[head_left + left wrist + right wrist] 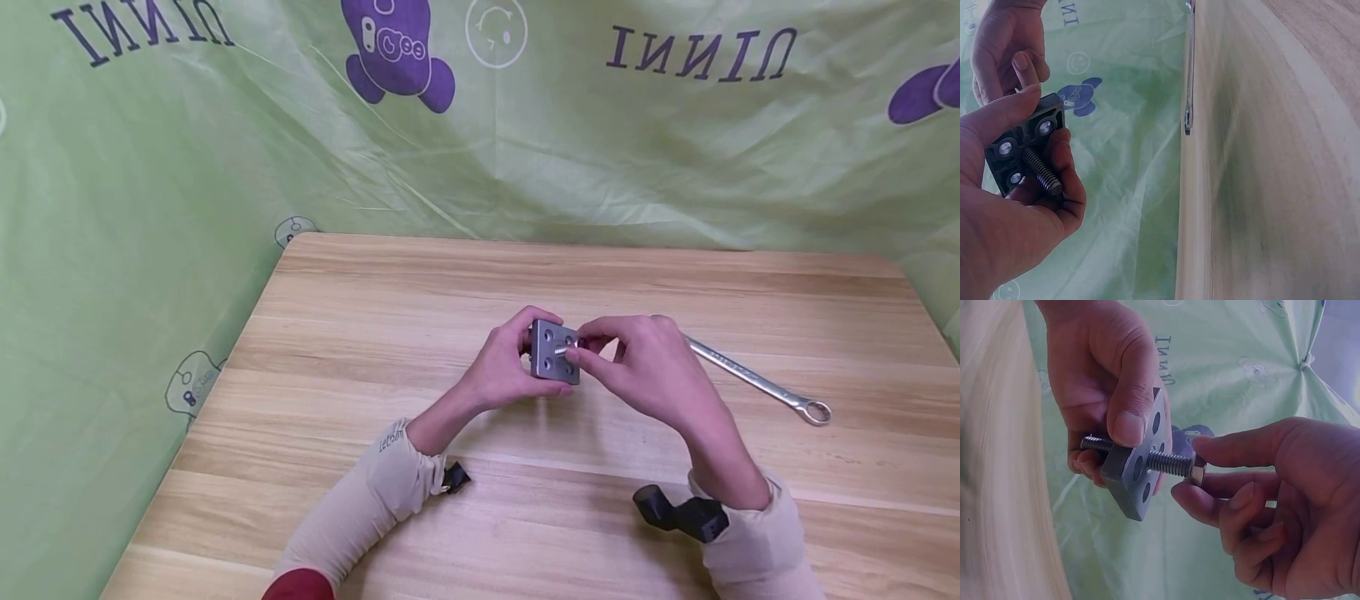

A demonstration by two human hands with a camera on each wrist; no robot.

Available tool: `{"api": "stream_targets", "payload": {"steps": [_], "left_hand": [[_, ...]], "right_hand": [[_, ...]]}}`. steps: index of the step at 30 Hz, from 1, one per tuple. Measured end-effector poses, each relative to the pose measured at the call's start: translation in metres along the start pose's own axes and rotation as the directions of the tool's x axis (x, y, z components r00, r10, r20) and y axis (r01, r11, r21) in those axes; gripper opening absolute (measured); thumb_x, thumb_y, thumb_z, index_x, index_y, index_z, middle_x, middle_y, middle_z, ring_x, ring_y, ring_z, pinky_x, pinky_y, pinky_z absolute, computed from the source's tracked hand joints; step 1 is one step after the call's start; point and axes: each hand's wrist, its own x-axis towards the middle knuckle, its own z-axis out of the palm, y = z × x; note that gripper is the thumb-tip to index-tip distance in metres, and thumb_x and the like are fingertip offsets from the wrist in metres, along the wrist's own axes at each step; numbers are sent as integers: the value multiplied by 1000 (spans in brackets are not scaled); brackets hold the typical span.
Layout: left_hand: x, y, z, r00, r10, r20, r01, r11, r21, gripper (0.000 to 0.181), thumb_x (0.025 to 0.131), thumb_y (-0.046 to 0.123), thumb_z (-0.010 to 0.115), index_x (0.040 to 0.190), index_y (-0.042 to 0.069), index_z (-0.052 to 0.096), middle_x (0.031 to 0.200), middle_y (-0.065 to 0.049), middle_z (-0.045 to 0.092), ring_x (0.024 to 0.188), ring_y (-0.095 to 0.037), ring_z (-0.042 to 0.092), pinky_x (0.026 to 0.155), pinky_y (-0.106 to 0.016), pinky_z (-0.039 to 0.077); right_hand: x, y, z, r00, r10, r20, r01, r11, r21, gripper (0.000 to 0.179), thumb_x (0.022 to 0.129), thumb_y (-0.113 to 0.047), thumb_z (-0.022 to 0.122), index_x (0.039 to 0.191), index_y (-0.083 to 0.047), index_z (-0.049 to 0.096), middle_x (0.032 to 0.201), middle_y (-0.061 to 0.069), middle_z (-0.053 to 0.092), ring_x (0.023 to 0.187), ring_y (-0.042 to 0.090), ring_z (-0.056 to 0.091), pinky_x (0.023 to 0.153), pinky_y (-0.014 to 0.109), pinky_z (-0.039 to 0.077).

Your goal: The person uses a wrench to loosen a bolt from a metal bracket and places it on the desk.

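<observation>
My left hand [504, 364] grips a square grey plate [1125, 481] by its edges, raised over the table, thumb along one side and fingers along the other. Round holes sit near the plate's corners, and a threaded bolt [1169, 464] passes through its middle. The bolt's hex head stands out on one side, pinched between the thumb and forefinger of my right hand [645, 362]. On the plate's other face, the left wrist view shows the bolt's threaded end [1043, 172] sticking out past several bright round inserts.
A long silver wrench [757, 383] with a ring end lies on the wooden table [360, 333], right of my right hand. Behind the table hangs a green printed curtain [570, 167]. Black camera mounts [678, 512] jut from both wrists.
</observation>
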Motion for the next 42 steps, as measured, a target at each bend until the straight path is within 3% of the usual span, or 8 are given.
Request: {"api": "stream_targets", "payload": {"steps": [6, 14, 21, 26, 29, 33, 38, 42], "left_hand": [[0, 0, 0, 1000, 20, -7, -20, 1000, 11, 73, 63, 5, 87, 126, 6, 50, 107, -17, 69, 82, -11, 64, 81, -38, 52], [-1, 1, 0, 1000, 19, -8, -19, 1000, 16, 73, 63, 5, 87, 126, 5, 50, 106, -16, 69, 81, -10, 64, 82, -38, 52], [0, 2, 0, 1000, 21, -5, -21, 1000, 14, 72, 63, 4, 87, 125, 4, 50, 104, -17, 70, 80, -10, 64, 81, -40, 53], [0, 2, 0, 1000, 16, -6, -16, 1000, 14, 72, 63, 4, 87, 125, 5, 50, 105, -17, 69, 81, -10, 64, 82, -39, 53], [0, 2, 0, 1000, 18, -9, -18, 1000, 12, 70, 63, 4, 87, 124, 7, 51, 106, -16, 69, 81, -10, 64, 82, -38, 53], [0, 1, 1, 1000, 24, -10, -24, 1000, 11, 69, 64, 4, 86, 123, 8, 51, 107, -16, 69, 81, -10, 64, 80, -36, 53], [0, 1, 0, 1000, 15, -7, -15, 1000, 8, 71, 63, 4, 87, 124, 7, 50, 102, -16, 70, 79, -9, 65, 80, -36, 53], [0, 0, 0, 1000, 15, -3, -15, 1000, 7, 72, 64, 5, 87, 125, 8, 50, 106, -16, 70, 81, -9, 65, 80, -32, 53]], "right_hand": [[-1, 1, 1, 996, -75, -49, 74, 997, -7, 18, 78, -14, 75, 97, -16, 76, 83, -1, 74, 48, 3, 46, 47, 21, 37], [-1, 3, 4, 978, -181, -104, 182, 983, -2, 25, 72, 1, 72, 91, -14, 77, 87, 1, 75, 53, 4, 51, 52, 20, 43], [-1, 3, 6, 965, -227, -130, 230, 973, 8, 31, 69, 12, 66, 85, -12, 76, 88, 1, 74, 56, 4, 51, 53, 19, 44], [-1, 4, 5, 963, -241, -121, 244, 970, 11, 31, 69, 11, 69, 88, -12, 75, 89, 0, 74, 54, 2, 48, 51, 19, 43], [-1, 3, 3, 975, -206, -88, 210, 977, 36, 27, 73, 2, 74, 96, -13, 74, 93, 1, 74, 51, 1, 46, 49, 19, 41], [-1, 2, -1, 996, -73, -50, 77, 995, 69, 25, 82, -22, 77, 104, -13, 73, 95, 3, 74, 49, 4, 47, 47, 21, 40], [1, 0, -4, 995, 101, -3, -101, 995, 17, 33, 85, -45, 70, 95, -14, 76, 79, 1, 73, 56, 11, 52, 53, 25, 40], [2, 1, -4, 986, 165, 37, -164, 986, -17, 38, 84, -52, 68, 84, -15, 77, 64, -4, 68, 60, 12, 54, 55, 27, 39]]}}
